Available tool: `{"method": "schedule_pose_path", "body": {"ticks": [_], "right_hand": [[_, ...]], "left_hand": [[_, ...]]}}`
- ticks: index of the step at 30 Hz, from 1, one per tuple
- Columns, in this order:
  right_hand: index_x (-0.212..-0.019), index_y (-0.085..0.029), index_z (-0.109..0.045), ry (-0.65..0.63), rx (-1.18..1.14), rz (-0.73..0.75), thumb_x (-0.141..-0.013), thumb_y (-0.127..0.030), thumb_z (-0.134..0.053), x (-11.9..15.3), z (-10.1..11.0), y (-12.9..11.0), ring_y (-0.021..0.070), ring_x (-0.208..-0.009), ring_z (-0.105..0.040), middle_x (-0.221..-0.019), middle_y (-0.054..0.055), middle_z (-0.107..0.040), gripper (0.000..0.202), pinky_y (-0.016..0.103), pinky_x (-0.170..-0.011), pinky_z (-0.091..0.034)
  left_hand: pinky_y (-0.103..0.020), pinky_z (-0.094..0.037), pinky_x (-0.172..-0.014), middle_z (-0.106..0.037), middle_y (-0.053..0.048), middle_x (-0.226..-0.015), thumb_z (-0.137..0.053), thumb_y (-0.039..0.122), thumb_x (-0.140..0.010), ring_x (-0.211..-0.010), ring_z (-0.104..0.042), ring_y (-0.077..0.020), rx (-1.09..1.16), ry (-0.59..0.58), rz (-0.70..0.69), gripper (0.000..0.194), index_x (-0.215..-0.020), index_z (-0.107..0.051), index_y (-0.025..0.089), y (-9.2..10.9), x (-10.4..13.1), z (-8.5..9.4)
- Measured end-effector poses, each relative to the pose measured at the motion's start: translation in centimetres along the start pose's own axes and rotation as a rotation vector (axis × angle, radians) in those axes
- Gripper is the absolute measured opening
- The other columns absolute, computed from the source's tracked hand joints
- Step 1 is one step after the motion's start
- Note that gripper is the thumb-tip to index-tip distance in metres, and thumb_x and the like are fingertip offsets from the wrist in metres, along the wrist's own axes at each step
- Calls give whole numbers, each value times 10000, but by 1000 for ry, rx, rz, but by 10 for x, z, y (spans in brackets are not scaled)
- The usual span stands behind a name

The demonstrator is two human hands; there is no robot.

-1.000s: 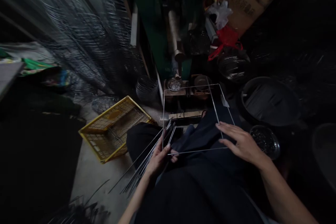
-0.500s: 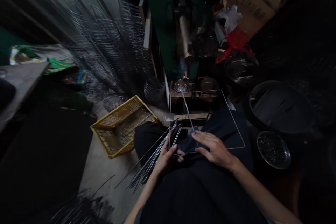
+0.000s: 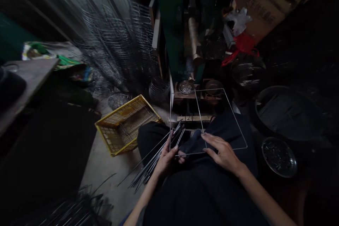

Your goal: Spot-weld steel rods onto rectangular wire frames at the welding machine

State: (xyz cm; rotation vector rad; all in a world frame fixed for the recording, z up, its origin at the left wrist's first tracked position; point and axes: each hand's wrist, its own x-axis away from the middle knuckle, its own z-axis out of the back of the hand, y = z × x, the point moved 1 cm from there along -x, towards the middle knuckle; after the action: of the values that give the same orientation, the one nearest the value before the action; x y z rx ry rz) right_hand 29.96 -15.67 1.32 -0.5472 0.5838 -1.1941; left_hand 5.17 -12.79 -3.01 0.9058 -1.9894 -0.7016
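Observation:
A rectangular wire frame lies flat over my lap, crossed by a thin metal rod. My left hand is closed on the frame's near left corner. Beneath and beside that hand, a bundle of straight metal rods rests slanted across my left thigh; whether the fingers also grip it I cannot tell. With thumb and fingers, my right hand pinches the near end of the crossing rod against the frame's near side. The fingertips partly cover that joint.
A yellow plastic crate stands left on the floor. Ahead is a green machine with a dish of small metal bits below its head. Stacked wire racks lean behind the crate. A metal bowl sits right.
The crossing rod has shifted right along the frame, nearer its middle, and my right hand has moved slightly right with it. My left hand keeps its hold. The view has turned a little left.

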Motion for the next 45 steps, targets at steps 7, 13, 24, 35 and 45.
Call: {"method": "schedule_pose_path", "body": {"ticks": [7,13,24,35,45], "right_hand": [[-1421,-282,-465,17,-5,-9,-915,-265,-580,4,1,-5,239,-1274,-512,-1353,45,-568,519,441,-1057,-463],[-1431,-289,-449,43,-32,-10,-920,-259,-572,6,5,-10,232,-1280,-506,-1373,35,-550,526,435,-1066,-460],[-1408,-285,-487,83,0,-50,-911,-255,-575,9,13,-7,226,-1252,-534,-1361,27,-560,505,419,-1068,-463],[-1416,-284,-475,54,-14,-74,-916,-241,-555,9,4,2,239,-1237,-548,-1362,45,-560,509,439,-1048,-479],[-1424,-293,-462,28,20,-74,-914,-227,-553,9,0,4,242,-1236,-549,-1370,45,-555,523,441,-1042,-484]], "left_hand": [[-262,-484,-538,-712,-73,-715,-623,346,-884,-559,-657,-180,4,-28,27,952,-1533,68,254,-2,2,4],[-262,-483,-536,-710,-62,-689,-643,379,-869,-535,-648,-175,28,7,6,962,-1535,43,272,1,8,-1],[-285,-497,-558,-718,-80,-733,-647,384,-861,-565,-664,-191,2,29,36,1020,-1520,122,263,7,14,-5],[-321,-518,-623,-729,-92,-808,-693,382,-829,-633,-687,-208,42,-39,64,1033,-1529,63,300,19,22,-12],[-254,-436,-576,-742,-108,-858,-645,363,-868,-663,-709,-222,-22,-146,-21,950,-1540,21,280,25,25,-11]]}}
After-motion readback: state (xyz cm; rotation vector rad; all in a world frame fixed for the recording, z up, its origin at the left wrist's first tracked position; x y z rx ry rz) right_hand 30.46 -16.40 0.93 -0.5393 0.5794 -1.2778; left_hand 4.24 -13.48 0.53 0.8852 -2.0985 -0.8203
